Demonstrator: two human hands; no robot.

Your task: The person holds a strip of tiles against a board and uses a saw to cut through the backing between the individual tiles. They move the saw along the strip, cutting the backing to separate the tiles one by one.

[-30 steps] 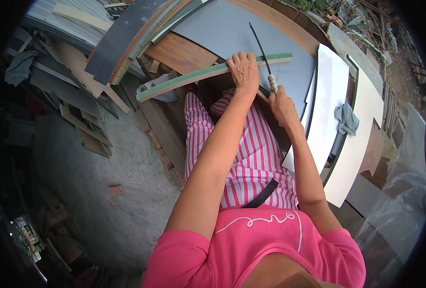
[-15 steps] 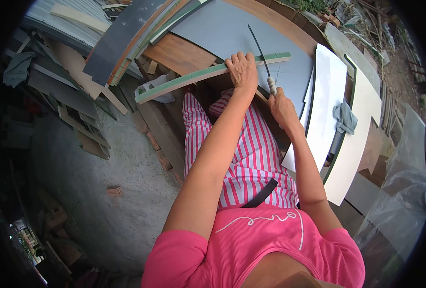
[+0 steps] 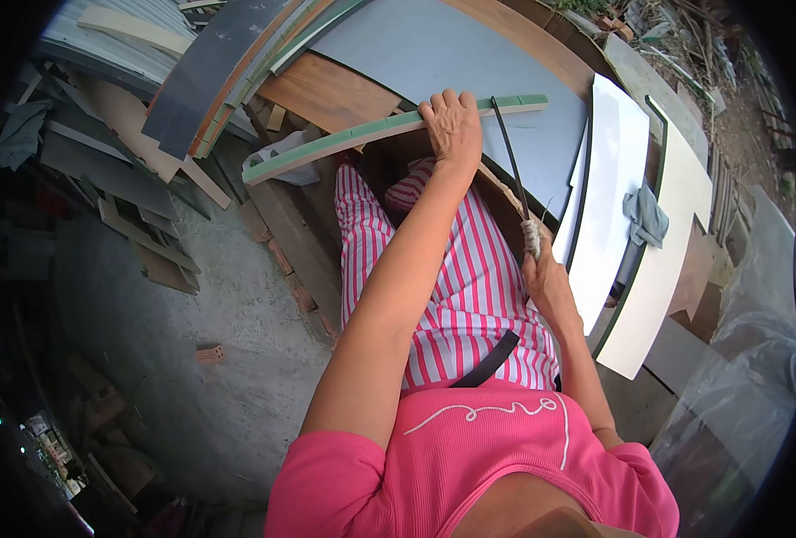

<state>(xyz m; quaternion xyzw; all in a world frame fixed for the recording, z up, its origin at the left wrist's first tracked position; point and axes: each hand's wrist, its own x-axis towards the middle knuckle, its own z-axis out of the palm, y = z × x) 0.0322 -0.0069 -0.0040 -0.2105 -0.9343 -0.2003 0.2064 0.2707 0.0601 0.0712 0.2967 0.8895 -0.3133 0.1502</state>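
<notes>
My left hand [image 3: 454,133] is closed over a long narrow strip [image 3: 344,141] with a green top edge and a pale side, pressing it down on the grey board [image 3: 398,49]. Thin lines cross the strip's green edge at intervals. In my right hand [image 3: 550,282] is a thin saw [image 3: 511,157], gripped by its wrapped whitish handle [image 3: 530,238]. Its narrow dark blade slants up and left, and the tip lies at the strip just right of my left hand. Whether the teeth bite into the strip is too small to tell.
Curved stacked strips [image 3: 236,85] lie at the upper left. White panels [image 3: 600,197] and a grey-blue cloth [image 3: 646,217] are on the right. A brown wooden board [image 3: 330,97] lies beyond the strip. A brick [image 3: 209,355] sits on the concrete floor at left.
My right hand has drawn the saw back toward my body, down and slightly right, so its tip is now at the strip rather than far past it. My left hand stays on the strip.
</notes>
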